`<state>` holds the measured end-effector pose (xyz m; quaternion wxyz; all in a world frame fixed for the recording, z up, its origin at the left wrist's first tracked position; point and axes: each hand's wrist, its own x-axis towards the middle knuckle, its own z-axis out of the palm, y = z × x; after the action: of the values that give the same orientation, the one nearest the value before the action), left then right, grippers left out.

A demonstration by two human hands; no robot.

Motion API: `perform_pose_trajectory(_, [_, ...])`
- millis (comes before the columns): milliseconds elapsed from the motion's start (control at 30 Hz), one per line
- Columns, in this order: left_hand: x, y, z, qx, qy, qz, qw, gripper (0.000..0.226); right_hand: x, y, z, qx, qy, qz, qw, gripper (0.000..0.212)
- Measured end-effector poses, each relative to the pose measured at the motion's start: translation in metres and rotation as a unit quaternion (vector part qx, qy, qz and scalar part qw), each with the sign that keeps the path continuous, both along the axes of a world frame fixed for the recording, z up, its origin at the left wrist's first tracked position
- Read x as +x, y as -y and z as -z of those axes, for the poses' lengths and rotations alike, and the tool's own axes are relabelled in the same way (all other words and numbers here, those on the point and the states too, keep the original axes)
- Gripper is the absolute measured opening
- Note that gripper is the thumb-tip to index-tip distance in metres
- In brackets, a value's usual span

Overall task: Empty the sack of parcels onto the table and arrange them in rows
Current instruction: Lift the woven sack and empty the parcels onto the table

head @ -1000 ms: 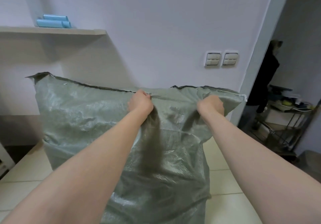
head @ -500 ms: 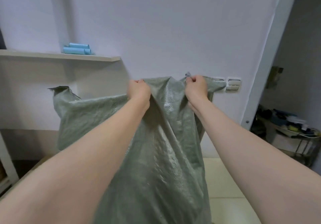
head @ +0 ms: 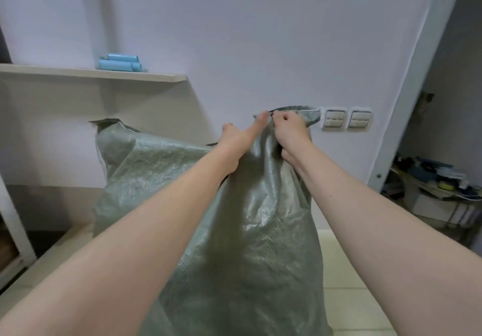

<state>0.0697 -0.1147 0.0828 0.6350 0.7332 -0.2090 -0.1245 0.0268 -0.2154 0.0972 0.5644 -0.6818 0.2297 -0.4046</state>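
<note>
Fingers [head: 257,124] of the left hand [head: 238,141] lie stretched out straight against the gathered top of the grey-green sack [head: 247,231]. Just to their right, the right hand [head: 289,133] curls its fingers [head: 284,119] round the sack's rim and grips it. The sack hangs upright between both forearms over a pale tiled surface [head: 352,270], its far left corner sticking up. On the wall are a shelf [head: 146,76] carrying blue rolls [head: 121,62], then two wall switches [head: 347,119], then a cluttered rack [head: 438,197].
</note>
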Motion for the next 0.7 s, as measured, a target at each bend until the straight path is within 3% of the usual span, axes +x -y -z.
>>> perform_pose_trajectory(67, [-0.003, 0.003, -0.001, 0.018, 0.038, 0.016, 0.999, 0.110, -0.005, -0.001, 0.002, 0.012, 0.000, -0.023, 1.000, 0.020])
perform_pose_trajectory(133, [-0.001, 0.000, 0.002, 0.022, 0.045, 0.029, 0.998, 0.098, -0.014, -0.001, 0.004, -0.011, -0.006, -0.027, 1.000, 0.020])
perform_pose_trajectory(233, [0.008, 0.000, 0.017, 0.003, 0.033, 0.006, 0.999, 0.043, -0.026, -0.005, 0.005, -0.085, -0.043, -0.015, 0.995, 0.022])
perform_pose_trajectory(300, [0.007, -0.002, 0.024, 0.030, 0.057, -0.061, 0.996, 0.014, -0.033, -0.007, 0.011, -0.196, -0.078, 0.054, 0.976, 0.026])
perform_pose_trajectory(367, [0.009, -0.006, 0.027, 0.018, 0.035, -0.114, 0.993, 0.012, -0.044, -0.008, 0.017, -0.300, -0.106, 0.171, 0.933, 0.051])
perform_pose_trajectory(433, [0.012, -0.009, 0.027, -0.014, -0.014, -0.132, 0.991, 0.013, -0.056, -0.002, 0.018, -0.297, -0.169, 0.195, 0.919, 0.088])
perform_pose_trajectory(500, [0.020, -0.009, 0.027, -0.043, -0.045, -0.133, 0.989, 0.017, -0.064, 0.007, 0.021, -0.218, -0.233, 0.081, 0.944, 0.120])
perform_pose_trajectory(567, [0.023, -0.008, 0.023, -0.061, -0.055, -0.124, 0.989, 0.017, -0.067, 0.010, 0.028, -0.135, -0.207, -0.063, 0.967, 0.147])
perform_pose_trajectory(700, [0.011, -0.014, 0.006, -0.062, -0.027, -0.106, 0.992, 0.019, -0.060, -0.019, 0.041, -0.152, -0.313, -0.227, 0.910, 0.156])
